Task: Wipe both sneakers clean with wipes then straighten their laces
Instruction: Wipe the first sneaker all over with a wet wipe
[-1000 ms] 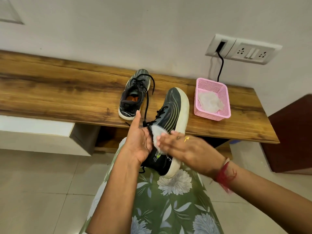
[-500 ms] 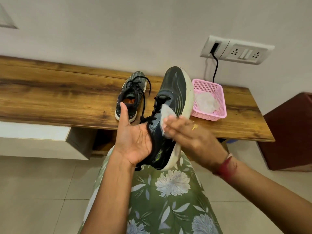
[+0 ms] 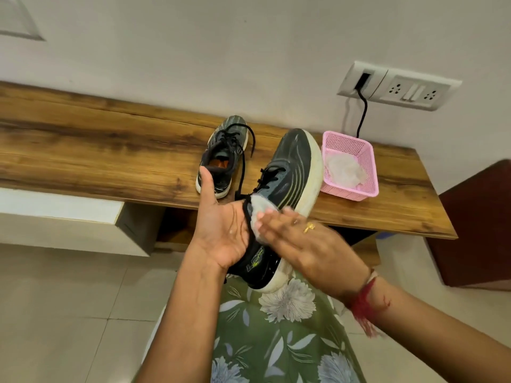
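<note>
A long wooden desk (image 3: 83,150) runs along the wall. On it, toe toward the wall, rests a dark sneaker (image 3: 221,158) with its laces (image 3: 250,139) loose, one end trailing toward the desk's front edge. Just in front of it is the left hand (image 3: 224,230), palm up and thumb straight. Its fingers pass out of sight behind the collar of the second sneaker (image 3: 293,167), so this grip is holding that shoe, toe tilted up over the desk edge, heel low above the floral lap (image 3: 276,341). The right hand (image 3: 307,247) lies across the shoe's side, fingers straight and its grip wide. It presses a white wipe (image 3: 258,211) flat against the upper near the collar. Right of the raised toe, a pink basket (image 3: 369,164) stands on the desk with crumpled wipes (image 3: 344,170) inside. Above it on the wall is a socket plate (image 3: 401,87), and its black cable (image 3: 362,114) hangs down behind the basket.
</note>
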`<state>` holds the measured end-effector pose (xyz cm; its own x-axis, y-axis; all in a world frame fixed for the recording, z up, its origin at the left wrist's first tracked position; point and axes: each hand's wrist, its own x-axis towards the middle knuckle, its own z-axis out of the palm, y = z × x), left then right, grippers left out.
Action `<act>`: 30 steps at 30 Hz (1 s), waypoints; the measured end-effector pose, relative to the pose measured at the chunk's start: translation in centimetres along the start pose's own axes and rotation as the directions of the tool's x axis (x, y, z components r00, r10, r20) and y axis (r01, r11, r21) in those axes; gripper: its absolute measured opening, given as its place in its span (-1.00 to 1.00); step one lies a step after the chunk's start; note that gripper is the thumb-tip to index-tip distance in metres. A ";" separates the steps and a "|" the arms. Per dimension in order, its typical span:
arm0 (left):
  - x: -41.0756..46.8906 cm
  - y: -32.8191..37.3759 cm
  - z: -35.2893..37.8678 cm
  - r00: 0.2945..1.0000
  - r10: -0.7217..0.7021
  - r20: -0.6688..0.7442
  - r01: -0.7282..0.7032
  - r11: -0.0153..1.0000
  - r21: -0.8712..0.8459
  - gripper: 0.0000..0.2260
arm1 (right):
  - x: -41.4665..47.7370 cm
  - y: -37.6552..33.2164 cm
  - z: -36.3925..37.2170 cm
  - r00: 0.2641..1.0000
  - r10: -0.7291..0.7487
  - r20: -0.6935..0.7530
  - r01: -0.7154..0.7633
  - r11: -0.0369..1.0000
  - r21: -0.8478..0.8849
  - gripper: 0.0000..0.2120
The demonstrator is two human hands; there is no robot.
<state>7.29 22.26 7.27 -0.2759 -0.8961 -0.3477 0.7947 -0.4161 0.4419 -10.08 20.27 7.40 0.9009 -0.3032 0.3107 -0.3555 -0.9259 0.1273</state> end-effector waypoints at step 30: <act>0.5 -0.6 0.4 0.995 0.006 -0.098 0.009 0.989 0.147 -0.02 | 1.0 2.0 0.1 0.960 0.281 -0.012 -0.281 0.959 0.045 -0.60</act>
<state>6.40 22.00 7.16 -0.2170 -0.8790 -0.4246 0.7044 -0.4421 0.5553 -9.85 18.08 7.84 0.7615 -0.5488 0.3448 -0.5825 -0.8128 -0.0070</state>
